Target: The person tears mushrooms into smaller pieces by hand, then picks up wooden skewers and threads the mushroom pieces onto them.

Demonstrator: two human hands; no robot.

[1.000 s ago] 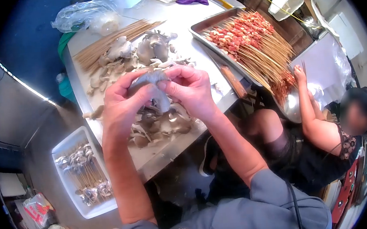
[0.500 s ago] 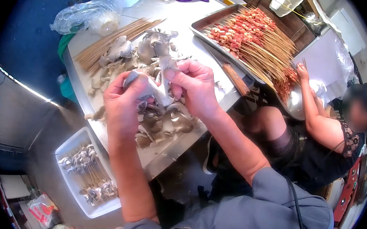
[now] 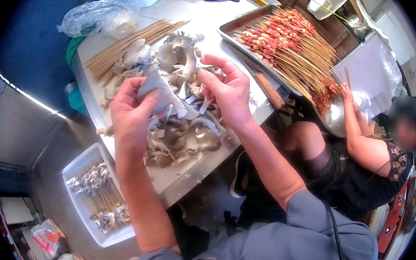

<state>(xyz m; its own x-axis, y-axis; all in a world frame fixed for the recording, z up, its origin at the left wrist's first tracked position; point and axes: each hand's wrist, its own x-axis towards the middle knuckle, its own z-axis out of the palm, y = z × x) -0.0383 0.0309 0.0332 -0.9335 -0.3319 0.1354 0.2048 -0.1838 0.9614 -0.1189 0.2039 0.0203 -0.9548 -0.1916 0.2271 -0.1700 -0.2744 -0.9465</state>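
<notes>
Over the table, my left hand [image 3: 129,106] pinches a pale grey oyster mushroom [image 3: 158,89] between thumb and fingers, its white stem pointing down to the right. My right hand [image 3: 229,87] is beside it with thumb and fingers apart and nothing gripped between them. Just below the right palm is a torn white mushroom strip [image 3: 205,106]; whether it touches the hand I cannot tell. Beneath both hands spreads a heap of oyster mushrooms [image 3: 196,138], whole clusters and torn pieces mixed.
Bare bamboo skewers [image 3: 109,57] lie behind the heap. On the right, a metal tray [image 3: 227,28] carries meat skewers, with a wooden-handled knife [image 3: 268,90] beside it. A white tub [image 3: 72,209] of mushroom skewers stands lower left. A co-worker [image 3: 365,142] sits right, holding skewers near a metal bowl.
My hands have moved apart. The right fingers have opened and let go of a mushroom piece, while the left keeps its mushroom. The co-worker's hand has shifted slightly.
</notes>
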